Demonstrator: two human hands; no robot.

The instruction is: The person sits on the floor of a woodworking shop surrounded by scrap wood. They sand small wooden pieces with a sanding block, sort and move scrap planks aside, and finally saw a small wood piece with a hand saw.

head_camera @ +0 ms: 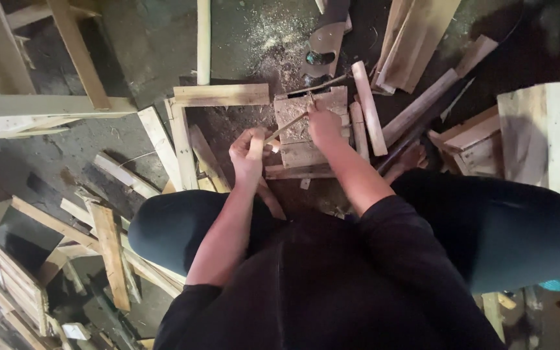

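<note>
- The left hand (249, 154) is closed in a fist around the near end of a thin wooden stick (285, 128), thumb on top.
- The stick runs from that fist toward 1 o'clock, its far end resting on the block (309, 129), close by the right hand.
- The right hand (324, 123) is pressed down on the block's top with fingers curled; whether it pinches a nail or small tool there I cannot tell, as the view is dim.
- The block is a stack of short, rough boards on the floor at 12 o'clock from the knees (170, 233).
- I judge the stick light, stiff and brittle, likely to split along the grain; gripping it low near the end, as now, gives leverage but risks splinters.
- The block looks heavier and steady enough to work against; it is best held flat from above.
- At 10 o'clock of the left hand lies an open wooden frame (186, 129).
- At 1 o'clock of the right hand lie loose slats (369, 107), with sawdust (273, 32) beyond at 12.
</note>
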